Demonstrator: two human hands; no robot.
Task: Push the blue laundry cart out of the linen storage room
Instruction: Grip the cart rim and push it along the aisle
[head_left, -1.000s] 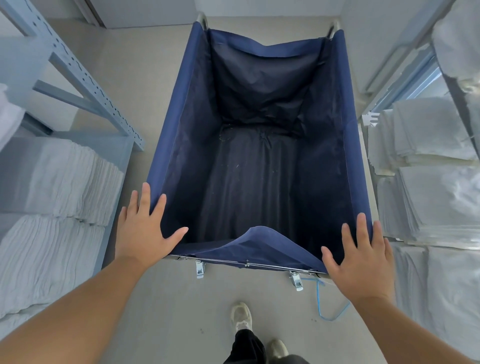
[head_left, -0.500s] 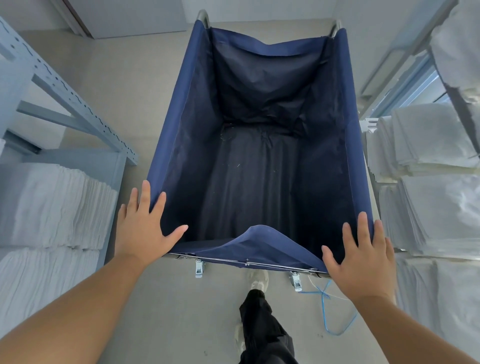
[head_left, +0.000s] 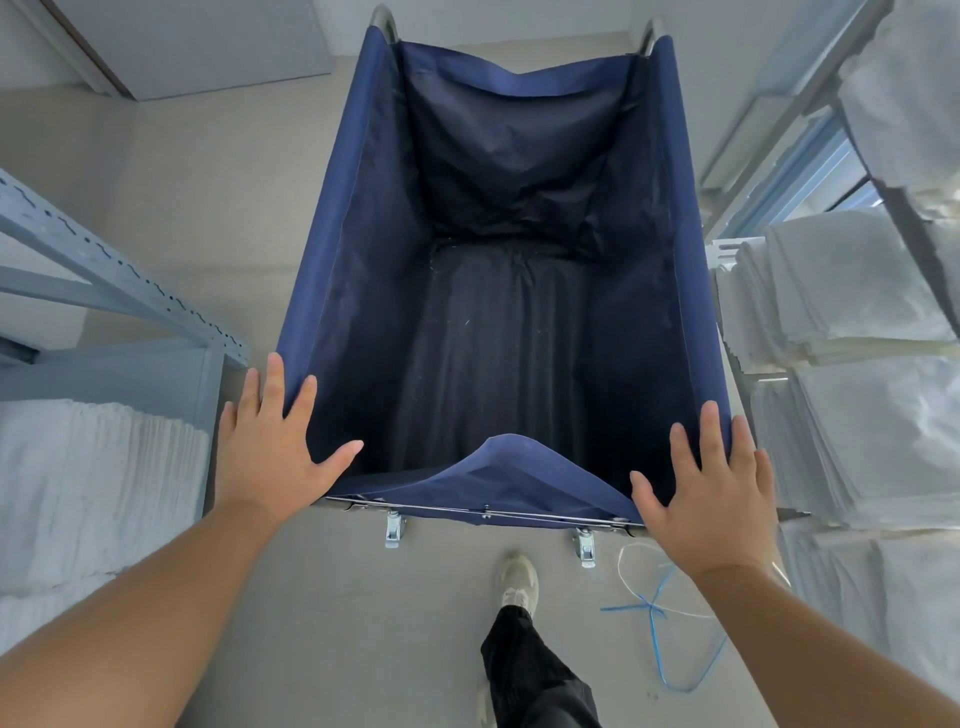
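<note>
The blue laundry cart, a deep navy fabric bin on a metal frame, stands empty right in front of me and fills the middle of the view. My left hand lies flat on its near left corner, fingers spread, thumb along the near rim. On the near right corner rests my right hand, also flat with fingers apart. Neither hand wraps around the frame. Two small casters show under the near rail.
Grey metal shelving with stacked white linen lines the left. More folded white linen fills shelves close on the right. A blue and white cord lies on the floor by my foot. A pale door panel stands ahead left.
The cart and I have moved forward along the aisle; the left shelf post and linen stacks have slid back past me. My leg has stepped forward. Both hands keep their place on the corners.
</note>
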